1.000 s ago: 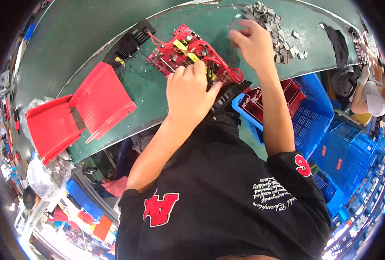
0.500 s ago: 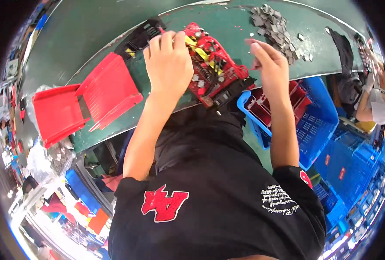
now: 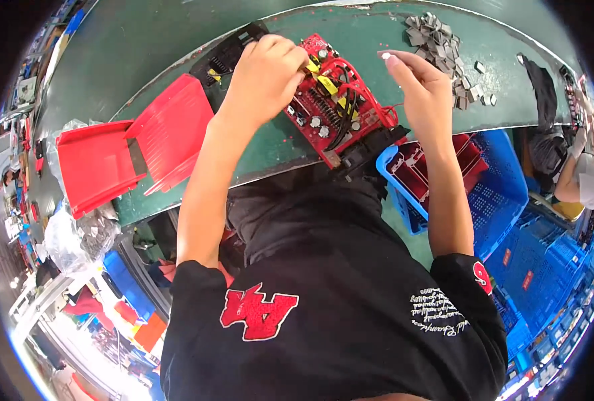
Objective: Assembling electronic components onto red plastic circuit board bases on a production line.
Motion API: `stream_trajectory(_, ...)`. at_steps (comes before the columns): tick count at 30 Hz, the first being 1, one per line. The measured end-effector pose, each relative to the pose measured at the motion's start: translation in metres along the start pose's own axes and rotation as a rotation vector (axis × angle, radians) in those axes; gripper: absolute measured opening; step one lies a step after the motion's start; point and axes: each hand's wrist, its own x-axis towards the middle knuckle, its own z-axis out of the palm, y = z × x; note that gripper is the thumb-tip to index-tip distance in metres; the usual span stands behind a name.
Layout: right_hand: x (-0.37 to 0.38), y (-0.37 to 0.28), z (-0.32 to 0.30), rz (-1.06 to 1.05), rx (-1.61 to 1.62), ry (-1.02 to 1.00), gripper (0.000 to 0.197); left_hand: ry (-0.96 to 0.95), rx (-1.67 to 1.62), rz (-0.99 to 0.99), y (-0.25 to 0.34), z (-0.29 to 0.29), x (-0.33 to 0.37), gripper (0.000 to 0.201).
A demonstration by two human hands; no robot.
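A red circuit board (image 3: 320,120) with yellow-wrapped parts, capacitors and thick red and black wires lies on the green table (image 3: 270,150). My left hand (image 3: 263,77) is over its upper left edge, fingers curled closed; what they grip, if anything, is hidden. To the right of the board, my right hand (image 3: 425,87) pinches a small white piece (image 3: 386,56) between thumb and forefinger, held above the table. A black end panel (image 3: 367,148) sits along the board's near edge. Another black panel (image 3: 226,57) lies behind my left hand, partly covered by it.
Two red housing shells (image 3: 173,130) rest at the left. A heap of small grey pads (image 3: 438,50) is at the far right, near a black cloth-like item (image 3: 541,83). Below the table's right edge stands a blue crate (image 3: 501,180) holding dark red metal parts (image 3: 460,167).
The view has shifted slightly. My left hand has tilted, its fingers turning right toward the board's yellow parts. A white piece now shows at my right fingertips, still beside the board.
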Motion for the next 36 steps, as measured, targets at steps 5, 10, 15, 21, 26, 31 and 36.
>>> stream_trajectory(5, 0.002, 0.003, 0.011, -0.084, 0.062, -0.048, 0.024, 0.036, -0.023, 0.046, -0.002, -0.013, 0.015, 0.014)
stream_trajectory(10, -0.008, -0.013, 0.008, -0.001, 0.011, 0.042, 0.028, 0.078, -0.286, -0.19, 0.031, -0.059, 0.035, 0.015)
stream_trajectory(15, -0.011, -0.01, 0.013, -0.14, 0.062, 0.036, 0.025, 0.157, -0.533, -0.4, 0.036, -0.026, -0.008, 0.017)
stream_trajectory(21, -0.014, -0.017, 0.018, -0.242, -0.155, -0.145, 0.018, 0.249, -0.967, -0.602, 0.078, -0.025, -0.039, 0.023)
stream_trajectory(26, 0.011, -0.053, 0.015, -0.131, -0.02, -0.25, 0.018, 0.326, -0.707, -0.576, 0.1, -0.014, -0.051, 0.015)
stream_trajectory(31, 0.034, -0.055, 0.015, 0.227, 0.409, -0.622, 0.02, 0.412, -0.63, -0.575, 0.098, 0.003, -0.061, 0.01)
stream_trajectory(36, 0.033, -0.049, 0.019, 0.296, 0.448, -0.739, 0.017, 0.417, -0.683, -0.623, 0.097, -0.005, -0.06, 0.009)
